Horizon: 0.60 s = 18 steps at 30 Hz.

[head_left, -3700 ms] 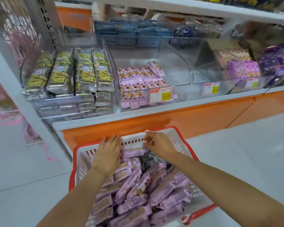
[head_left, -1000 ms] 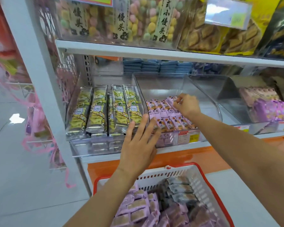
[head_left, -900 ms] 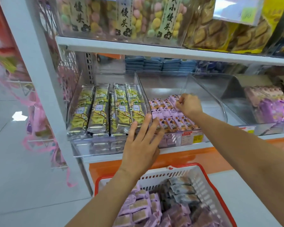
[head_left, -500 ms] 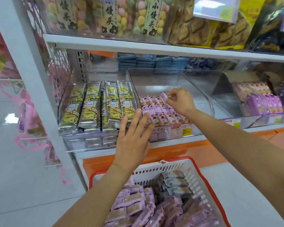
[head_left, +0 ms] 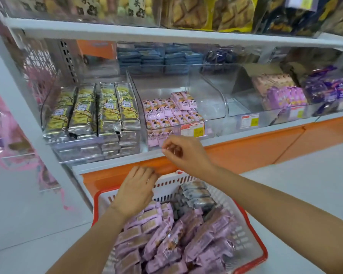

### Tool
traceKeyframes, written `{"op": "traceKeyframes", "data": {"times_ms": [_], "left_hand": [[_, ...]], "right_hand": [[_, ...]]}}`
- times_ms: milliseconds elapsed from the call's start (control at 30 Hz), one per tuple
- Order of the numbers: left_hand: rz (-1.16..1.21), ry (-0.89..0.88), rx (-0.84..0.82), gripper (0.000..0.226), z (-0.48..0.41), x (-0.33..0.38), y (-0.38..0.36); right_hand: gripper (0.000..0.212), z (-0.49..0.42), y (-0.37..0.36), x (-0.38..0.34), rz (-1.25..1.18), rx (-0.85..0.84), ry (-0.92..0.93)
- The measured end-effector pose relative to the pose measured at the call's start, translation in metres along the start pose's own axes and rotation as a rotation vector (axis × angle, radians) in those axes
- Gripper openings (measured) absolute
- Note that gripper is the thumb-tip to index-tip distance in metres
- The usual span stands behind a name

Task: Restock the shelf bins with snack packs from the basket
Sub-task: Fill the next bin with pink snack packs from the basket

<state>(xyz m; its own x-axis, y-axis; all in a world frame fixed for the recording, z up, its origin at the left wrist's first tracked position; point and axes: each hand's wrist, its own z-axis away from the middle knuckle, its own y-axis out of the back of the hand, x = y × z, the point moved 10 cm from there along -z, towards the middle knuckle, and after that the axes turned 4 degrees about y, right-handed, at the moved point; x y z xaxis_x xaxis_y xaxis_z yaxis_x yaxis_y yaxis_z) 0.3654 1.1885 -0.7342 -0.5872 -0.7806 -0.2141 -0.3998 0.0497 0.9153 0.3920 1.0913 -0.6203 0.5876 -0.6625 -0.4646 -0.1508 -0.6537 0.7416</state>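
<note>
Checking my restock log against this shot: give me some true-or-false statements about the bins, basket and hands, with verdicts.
1. The basket holds purple packs. True.
2. The right hand is inside the clear bin. False: it is in front of the shelf edge, outside the bin.
3. Pink packs fill the clear bin completely. False: its back and right part are bare.
4. Yellow packs sit left of the pink packs. True.
5. The left hand is over the basket. True.
</note>
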Motion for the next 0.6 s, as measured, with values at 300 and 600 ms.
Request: {"op": "traceKeyframes", "data": {"times_ms": [300, 600], "left_hand": [[0.079, 0.238, -0.281, 0.079, 0.063, -0.026, -0.084], [0.156, 0.327, -0.325, 0.073, 0.074, -0.022, -0.113]], "right_hand": [[0.019, 0.109, -0.143, 0.080, 0.081, -0.588, -0.308], [0.044, 0.186, -0.205, 0.112, 0.038, -0.900, -0.633]]}}
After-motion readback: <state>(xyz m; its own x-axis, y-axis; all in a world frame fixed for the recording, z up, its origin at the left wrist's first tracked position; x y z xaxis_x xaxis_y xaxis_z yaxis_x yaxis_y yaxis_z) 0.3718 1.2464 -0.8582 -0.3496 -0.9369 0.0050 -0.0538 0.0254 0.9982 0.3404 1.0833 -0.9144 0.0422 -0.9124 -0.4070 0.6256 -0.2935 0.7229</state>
